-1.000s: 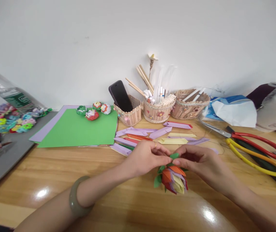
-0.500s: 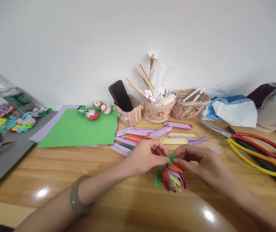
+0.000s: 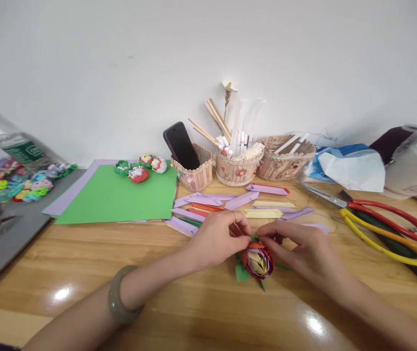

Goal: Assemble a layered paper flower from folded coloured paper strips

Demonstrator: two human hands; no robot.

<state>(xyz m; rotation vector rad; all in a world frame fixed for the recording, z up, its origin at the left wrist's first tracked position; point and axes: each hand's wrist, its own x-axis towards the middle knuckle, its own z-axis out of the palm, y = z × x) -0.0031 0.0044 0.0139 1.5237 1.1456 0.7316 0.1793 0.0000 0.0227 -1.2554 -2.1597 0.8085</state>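
Between my hands is a folded paper flower point(image 3: 258, 261) with yellow, lilac, orange and red layers and green leaf-like pieces around its outside. My left hand point(image 3: 225, 239) pinches the green paper at the flower's far edge with thumb and fingertips. From the other side, my right hand point(image 3: 298, 243) has its thumb and fingers closed on the same green part. The fingertips partly hide that green piece. Just beyond the hands lie several folded paper strips point(image 3: 243, 200) in lilac, red and yellow.
Green paper point(image 3: 116, 195) carries several small paper flowers point(image 3: 138, 174). Decorated stick baskets point(image 3: 239, 168) stand by the wall, one holding a phone point(image 3: 182, 146). Large scissors point(image 3: 391, 229) lie at right. At left are a bottle point(image 3: 25, 148) and a grey board point(image 3: 29, 239) with colourful pieces.
The flower has tilted so its centre faces up more, and a lower green leaf now shows. Less of the green piece is visible between my fingertips, and both hands have come slightly closer.
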